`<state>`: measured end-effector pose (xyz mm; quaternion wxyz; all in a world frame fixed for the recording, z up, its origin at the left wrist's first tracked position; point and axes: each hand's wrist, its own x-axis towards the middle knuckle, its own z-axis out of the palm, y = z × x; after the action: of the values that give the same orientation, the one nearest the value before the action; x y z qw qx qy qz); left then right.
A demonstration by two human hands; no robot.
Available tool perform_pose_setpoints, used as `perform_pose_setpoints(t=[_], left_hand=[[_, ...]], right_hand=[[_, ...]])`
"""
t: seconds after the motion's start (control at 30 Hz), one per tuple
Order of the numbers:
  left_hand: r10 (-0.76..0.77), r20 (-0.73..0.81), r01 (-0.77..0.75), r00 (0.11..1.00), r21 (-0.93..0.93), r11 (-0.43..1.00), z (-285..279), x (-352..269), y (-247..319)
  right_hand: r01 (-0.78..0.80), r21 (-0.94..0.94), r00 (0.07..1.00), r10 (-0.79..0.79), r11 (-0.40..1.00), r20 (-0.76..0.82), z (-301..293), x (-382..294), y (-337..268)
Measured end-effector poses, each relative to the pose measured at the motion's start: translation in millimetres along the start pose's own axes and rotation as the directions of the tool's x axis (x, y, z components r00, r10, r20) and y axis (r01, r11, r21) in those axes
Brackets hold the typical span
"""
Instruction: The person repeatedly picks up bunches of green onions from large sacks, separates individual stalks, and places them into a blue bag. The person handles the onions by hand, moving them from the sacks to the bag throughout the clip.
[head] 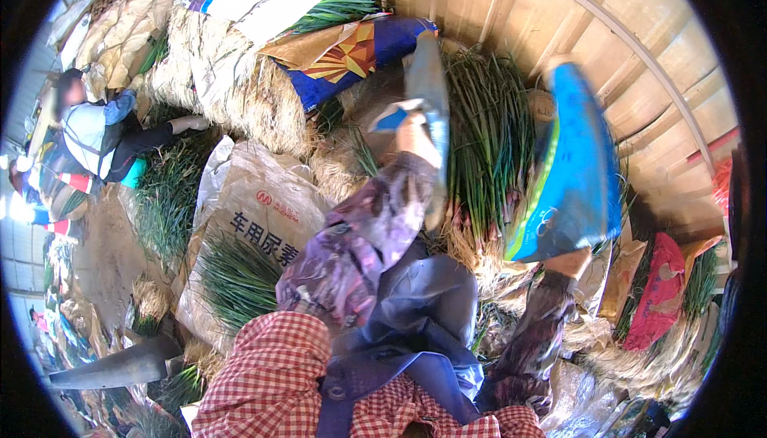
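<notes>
A large bundle of green onions [488,144] lies in front of me, its pale roots towards my body and green tops away. My left hand [418,138] grips a flap of a sack sheet [432,78] on the left of the bundle; the flap is blurred. On the other side, my right hand [569,263] holds the near edge of a bright blue sack flap [578,168], raised beside the onions. Whether both flaps belong to one sack cannot be told. Printed sleeves cover my forearms, and a dark blue apron [419,300] covers my lap.
Root-on onion bundles [239,78] are stacked at the upper left under printed sacks. A white sack [263,180] bearing writing lies left, with loose onions [239,276] on it. A corrugated wall [599,24] stands behind. Another person [96,120] sits far left. A wide blade [120,366] shows lower left.
</notes>
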<state>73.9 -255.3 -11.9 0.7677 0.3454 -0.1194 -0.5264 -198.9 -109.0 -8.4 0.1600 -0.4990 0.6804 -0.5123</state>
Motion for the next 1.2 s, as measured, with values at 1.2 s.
perform_pose_setpoints(t=[1.2], left_hand=[[-0.373, 0.039, 0.287, 0.927, 0.568, 0.772, -17, 13, -62]], right_hand=[[-0.233, 0.814, 0.498, 0.784, 0.532, -0.37, -168, -127, 161]])
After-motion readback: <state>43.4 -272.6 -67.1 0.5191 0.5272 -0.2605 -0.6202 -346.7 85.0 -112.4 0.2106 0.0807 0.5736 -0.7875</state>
